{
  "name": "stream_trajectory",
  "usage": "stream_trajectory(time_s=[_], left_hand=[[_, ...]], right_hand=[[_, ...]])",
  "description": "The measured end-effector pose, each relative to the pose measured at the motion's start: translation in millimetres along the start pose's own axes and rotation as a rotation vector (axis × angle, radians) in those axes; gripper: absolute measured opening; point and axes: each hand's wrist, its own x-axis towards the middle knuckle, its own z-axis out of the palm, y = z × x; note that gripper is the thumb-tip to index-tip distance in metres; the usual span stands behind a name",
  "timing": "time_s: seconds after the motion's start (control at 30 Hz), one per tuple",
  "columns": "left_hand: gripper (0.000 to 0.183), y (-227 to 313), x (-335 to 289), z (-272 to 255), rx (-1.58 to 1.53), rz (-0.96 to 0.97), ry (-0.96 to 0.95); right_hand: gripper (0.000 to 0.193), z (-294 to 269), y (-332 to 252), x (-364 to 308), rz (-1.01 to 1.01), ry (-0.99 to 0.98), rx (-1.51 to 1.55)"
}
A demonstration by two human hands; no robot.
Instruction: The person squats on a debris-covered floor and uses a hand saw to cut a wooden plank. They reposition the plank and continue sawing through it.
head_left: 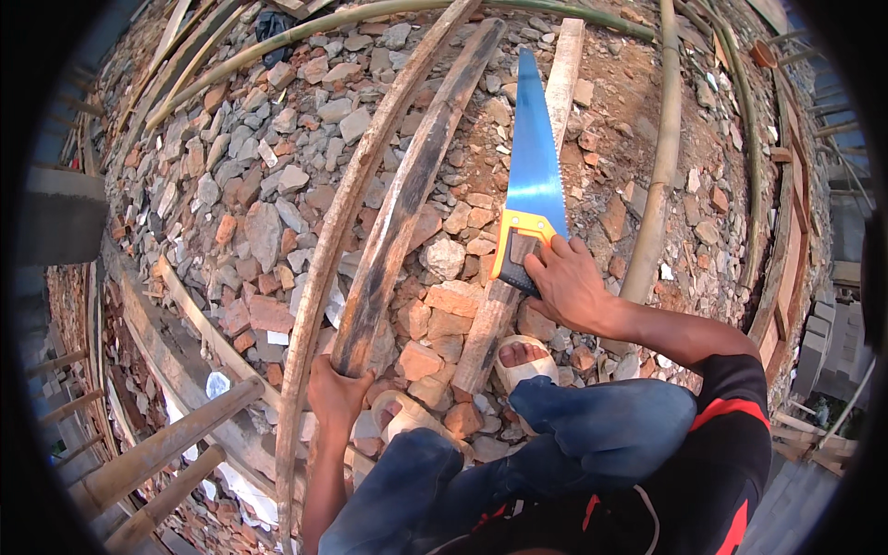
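A hand saw with a blue blade and a yellow and black handle points away from me, teeth to the right. My right hand has its fingers closed at the handle's right side; the palm side is hidden. Under the saw runs a pale wooden beam, its near end by my right foot. My left hand grips the near end of a weathered beam with dark, blackened patches. Close along its left side lies a long, thin, rough timber.
Broken brick and stone rubble covers the ground. A bamboo pole lies to the right, and another bamboo pole curves across the far side. At lower left, thick poles jut in. My sandalled feet rest among the beams.
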Motion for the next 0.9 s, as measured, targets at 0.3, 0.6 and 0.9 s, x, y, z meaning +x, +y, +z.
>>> stream_trajectory(time_s=[0.3, 0.6, 0.9], left_hand=[[0.069, -5.9, 1.5, 41.4, -0.085, 0.008, -0.09], [0.068, -20.1, 3.0, 75.2, -0.068, 0.049, -0.037], [0.076, -11.8, 1.7, 99.5, -0.026, 0.092, -0.076]], right_hand=[[0.049, 78.5, 130.9, -7.5, 0.488, -0.089, -0.214], [0.074, 106.6, 106.6, 38.9, 0.459, 0.161, 0.079], [0.078, 181.7, 105.3, 102.5, 1.033, 0.183, 1.25]])
